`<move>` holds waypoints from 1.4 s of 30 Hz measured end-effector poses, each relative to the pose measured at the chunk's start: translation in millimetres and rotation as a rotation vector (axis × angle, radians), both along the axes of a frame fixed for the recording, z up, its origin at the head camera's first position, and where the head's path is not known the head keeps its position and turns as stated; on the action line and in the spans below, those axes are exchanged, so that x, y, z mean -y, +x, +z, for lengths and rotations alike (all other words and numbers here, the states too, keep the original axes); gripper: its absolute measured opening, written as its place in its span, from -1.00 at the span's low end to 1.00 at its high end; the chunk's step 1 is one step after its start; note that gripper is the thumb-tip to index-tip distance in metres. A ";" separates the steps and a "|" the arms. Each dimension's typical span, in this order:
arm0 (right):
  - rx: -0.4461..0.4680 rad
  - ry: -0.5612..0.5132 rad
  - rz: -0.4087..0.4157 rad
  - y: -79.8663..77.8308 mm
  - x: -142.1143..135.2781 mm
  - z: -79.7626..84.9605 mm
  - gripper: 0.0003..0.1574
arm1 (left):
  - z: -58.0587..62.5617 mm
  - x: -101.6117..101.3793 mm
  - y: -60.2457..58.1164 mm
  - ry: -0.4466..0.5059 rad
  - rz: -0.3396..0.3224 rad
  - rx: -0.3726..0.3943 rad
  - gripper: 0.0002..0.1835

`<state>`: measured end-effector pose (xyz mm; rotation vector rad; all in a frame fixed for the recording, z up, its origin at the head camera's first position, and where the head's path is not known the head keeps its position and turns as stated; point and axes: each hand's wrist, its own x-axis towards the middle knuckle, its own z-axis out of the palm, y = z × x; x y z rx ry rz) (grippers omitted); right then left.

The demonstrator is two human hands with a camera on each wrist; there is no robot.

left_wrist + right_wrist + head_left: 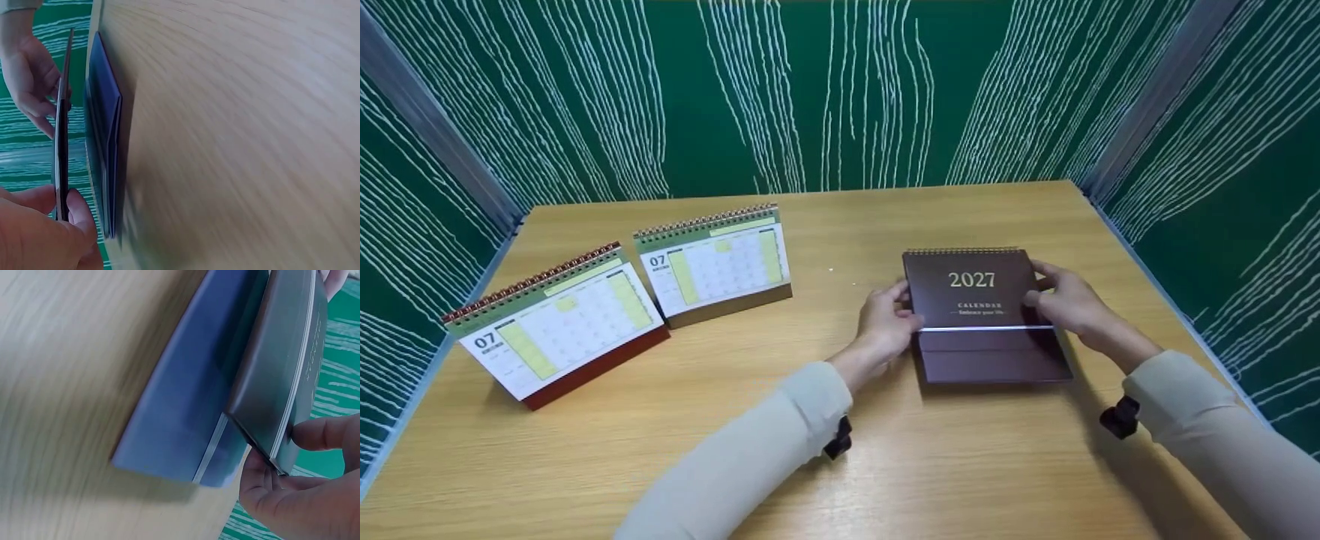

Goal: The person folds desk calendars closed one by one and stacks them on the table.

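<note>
A dark brown desk calendar point(967, 292) marked 2027 is between my two hands on the right half of the table. My left hand point(885, 322) pinches its left edge, thumb on the front cover. On the opposite edge, my right hand point(1069, 300) grips with the thumb in front and fingers behind. In the left wrist view the upper panel point(62, 146) is raised apart from the base flap point(109, 112), which lies low over the table. The right wrist view shows the cover point(275, 365) tilted above the base flap point(169, 399).
Two desk calendars stand open at month 07 on the left: one with a red base point(562, 322) and one with a brown base point(720, 262). The wooden table point(840, 457) is enclosed by green walls point(870, 90) with white wavy lines.
</note>
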<state>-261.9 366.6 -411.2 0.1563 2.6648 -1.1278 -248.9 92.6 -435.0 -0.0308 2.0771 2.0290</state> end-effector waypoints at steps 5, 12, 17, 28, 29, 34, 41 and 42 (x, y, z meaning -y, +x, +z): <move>0.034 0.022 -0.019 -1.4 -12.6 -1.2 0.01 | -3.6 -15.7 -0.1 -0.007 -0.005 -0.021 -0.18; 0.040 0.028 -0.031 -3.9 -17.8 -9.1 -0.02 | -7.4 -22.3 -0.3 -0.066 -0.028 -0.048 -0.22; 0.012 0.050 -0.035 -8.4 -12.7 -13.7 -0.04 | -10.1 -17.8 -1.9 -0.125 -0.033 -0.061 -0.25; -0.082 0.123 -0.017 -7.6 -9.1 -17.4 -0.13 | -12.0 -16.8 -5.8 -0.226 -0.074 -0.088 -0.29; -0.086 0.128 -0.017 -7.8 -8.4 -17.7 -0.13 | -12.4 -16.7 -6.1 -0.227 -0.075 -0.086 -0.30; -0.107 0.145 -0.002 -9.1 -6.7 -19.1 -0.15 | -14.5 -16.5 -7.7 -0.221 -0.074 -0.073 -0.30; -0.106 0.170 0.006 -10.5 -4.2 -18.2 -0.18 | -15.9 -17.3 -9.2 -0.224 -0.065 -0.070 -0.31; -0.111 0.173 0.008 -10.9 -3.7 -18.2 -0.18 | -15.8 -17.2 -9.1 -0.226 -0.064 -0.070 -0.32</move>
